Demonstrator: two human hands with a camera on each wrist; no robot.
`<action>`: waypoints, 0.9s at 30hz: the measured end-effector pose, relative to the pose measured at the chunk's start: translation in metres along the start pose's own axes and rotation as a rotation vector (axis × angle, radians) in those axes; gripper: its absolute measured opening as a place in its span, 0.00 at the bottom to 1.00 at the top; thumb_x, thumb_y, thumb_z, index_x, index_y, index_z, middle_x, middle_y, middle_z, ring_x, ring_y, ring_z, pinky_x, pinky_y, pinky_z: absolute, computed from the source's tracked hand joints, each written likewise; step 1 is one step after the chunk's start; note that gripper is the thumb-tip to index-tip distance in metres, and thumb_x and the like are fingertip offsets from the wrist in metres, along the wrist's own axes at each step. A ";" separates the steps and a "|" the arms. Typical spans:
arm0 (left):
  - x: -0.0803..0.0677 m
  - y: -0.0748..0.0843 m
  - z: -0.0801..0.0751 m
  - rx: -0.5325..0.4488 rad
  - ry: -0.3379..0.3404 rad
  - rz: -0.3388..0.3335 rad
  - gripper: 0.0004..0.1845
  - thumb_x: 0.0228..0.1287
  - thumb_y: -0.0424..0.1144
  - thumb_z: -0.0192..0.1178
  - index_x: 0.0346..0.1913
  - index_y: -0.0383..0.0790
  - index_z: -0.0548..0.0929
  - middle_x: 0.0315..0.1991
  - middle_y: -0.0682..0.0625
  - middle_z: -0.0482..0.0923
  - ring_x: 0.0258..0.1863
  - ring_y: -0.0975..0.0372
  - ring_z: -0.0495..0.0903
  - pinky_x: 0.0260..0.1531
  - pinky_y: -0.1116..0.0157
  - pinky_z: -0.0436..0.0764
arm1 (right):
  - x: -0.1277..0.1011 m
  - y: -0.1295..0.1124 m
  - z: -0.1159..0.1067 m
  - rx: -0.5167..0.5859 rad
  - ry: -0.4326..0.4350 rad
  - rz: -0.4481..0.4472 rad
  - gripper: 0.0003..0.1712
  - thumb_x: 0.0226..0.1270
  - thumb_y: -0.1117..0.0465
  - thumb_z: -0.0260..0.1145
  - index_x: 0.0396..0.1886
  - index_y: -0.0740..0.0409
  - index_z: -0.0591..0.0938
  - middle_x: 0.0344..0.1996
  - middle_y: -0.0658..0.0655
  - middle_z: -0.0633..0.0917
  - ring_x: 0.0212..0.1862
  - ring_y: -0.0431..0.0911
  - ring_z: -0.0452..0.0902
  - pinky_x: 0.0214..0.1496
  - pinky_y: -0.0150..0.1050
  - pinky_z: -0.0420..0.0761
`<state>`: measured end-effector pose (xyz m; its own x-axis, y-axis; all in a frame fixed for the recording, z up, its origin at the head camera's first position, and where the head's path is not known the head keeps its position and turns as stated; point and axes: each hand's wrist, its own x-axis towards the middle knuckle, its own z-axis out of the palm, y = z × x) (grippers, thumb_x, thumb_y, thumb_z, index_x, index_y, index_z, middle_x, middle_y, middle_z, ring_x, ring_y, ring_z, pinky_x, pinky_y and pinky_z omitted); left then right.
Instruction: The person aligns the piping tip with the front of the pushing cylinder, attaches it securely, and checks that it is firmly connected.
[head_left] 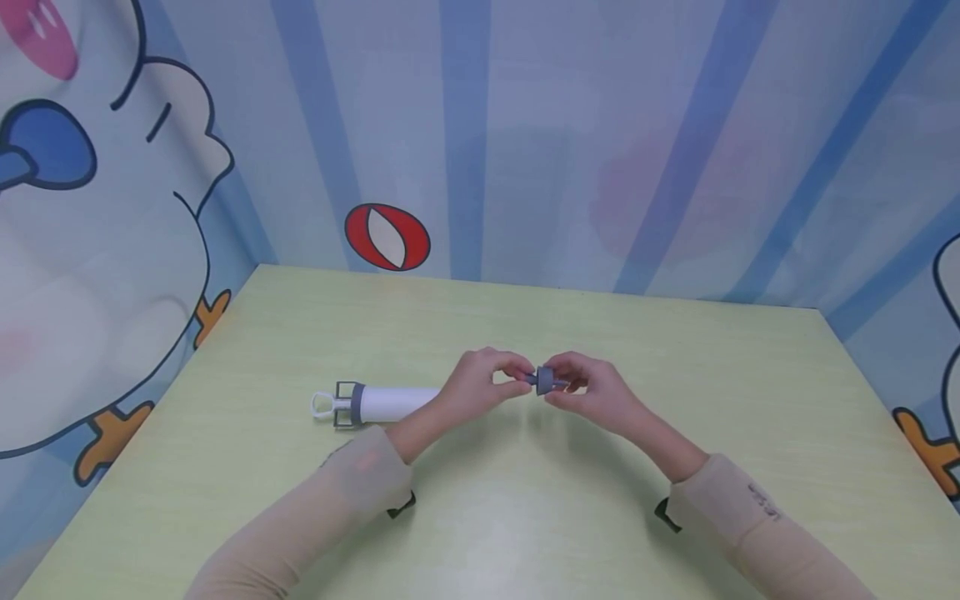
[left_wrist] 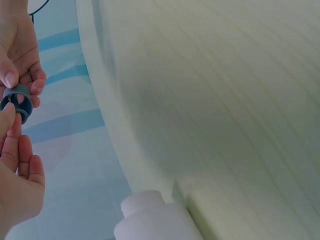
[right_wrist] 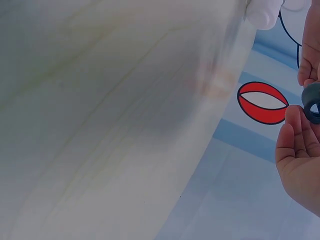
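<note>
Your counter (head_left: 675,433) is a pale yellow-green top with a faint wood grain, smooth and matte. It is walled on three sides by a printed fabric backdrop (head_left: 525,142) in blue and pale stripes, with a cartoon figure along the left side and a red oval with a white leaf shape (head_left: 387,237) just behind the far edge.

Toward the left half of the counter lies a white plastic tube (head_left: 393,402), a straight cylinder on its side, running parallel to the far edge. A grey collar and a white loop handle sit at its left end. Its right end is hidden behind your left wrist. Nothing else stands between you and your work.

Your forearms reach in from the near edge in beige sleeves, each with a dark strap near the wrist.

Your left hand (head_left: 480,387) and right hand (head_left: 592,390) meet above the middle of the counter, lifted clear of the top. Both have fingers curled in tight, pinching one small piece between fingertips and thumbs.

That piece is a small grey cap (head_left: 545,380), a short round ring of dull plastic, hollow, with cross-ribs visible inside in the left wrist view (left_wrist: 16,101). It sits between the two hands, just right of the tube's hidden end.
</note>
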<state>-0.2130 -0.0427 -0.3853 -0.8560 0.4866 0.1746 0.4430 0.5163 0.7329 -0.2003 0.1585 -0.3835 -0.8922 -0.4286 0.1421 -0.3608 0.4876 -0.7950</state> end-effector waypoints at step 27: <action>-0.001 0.001 0.008 -0.117 0.012 -0.020 0.10 0.53 0.40 0.63 0.39 0.42 0.81 0.32 0.51 0.82 0.40 0.60 0.76 0.48 0.53 0.72 | -0.004 -0.003 0.004 0.089 -0.020 0.007 0.16 0.54 0.64 0.65 0.44 0.60 0.77 0.36 0.58 0.81 0.33 0.39 0.77 0.37 0.35 0.76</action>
<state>-0.2101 -0.0371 -0.3903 -0.8679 0.4680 0.1663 0.3920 0.4398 0.8080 -0.1947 0.1558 -0.3840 -0.8889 -0.4407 0.1251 -0.3279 0.4213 -0.8456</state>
